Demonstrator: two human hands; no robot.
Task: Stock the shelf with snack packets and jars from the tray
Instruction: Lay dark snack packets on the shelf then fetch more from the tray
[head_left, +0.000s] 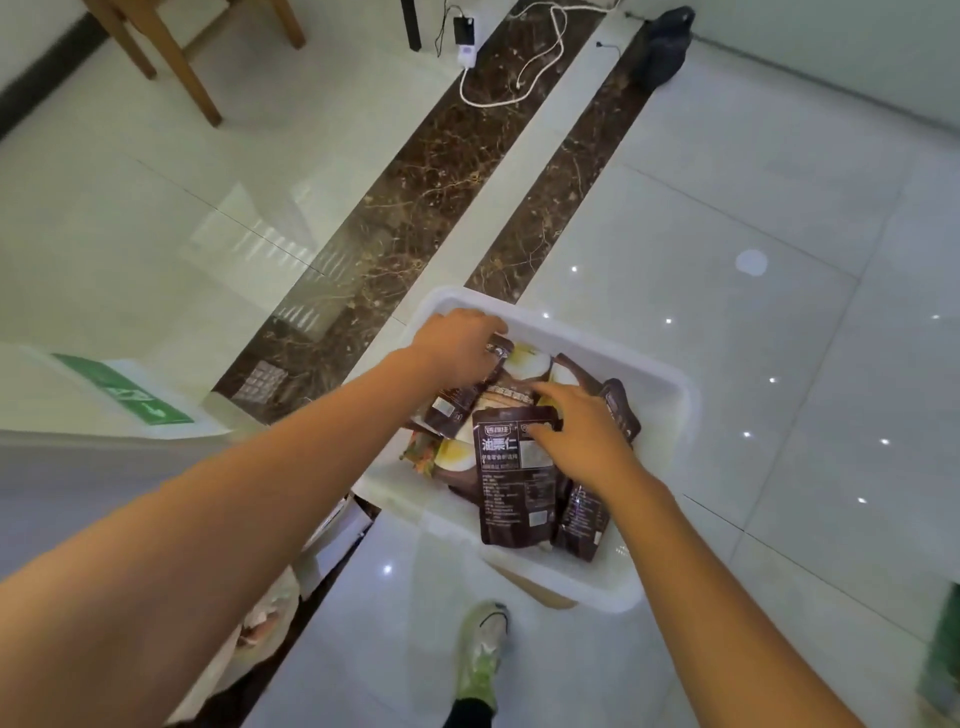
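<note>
White tray (670, 395) sits on the floor tiles (727, 208), full of snack packs; left hand (462, 343) pinches the top of a brown packet (452, 410) at the far side; right hand (582, 436) grips the front packet (511, 493) by its top edge.

The shallow white rectangular tray (670, 395) is smooth, slightly translucent plastic with a dull sheen. The large dark brown flat snack packet (511, 499) in it is glossy printed plastic film, faintly creased. The other brown packets (587, 519) have the same shiny film, and one shows a silvery foil corner (500, 347). The pale floor tiles (727, 208) are polished to a mirror gloss, and the dark brown veined stone strips (415, 171) are polished too. The brown chair legs (171, 47) look like varnished wood. The white cable (540, 67) is smooth plastic, and the pale green shoe (480, 654) looks matt.
</note>
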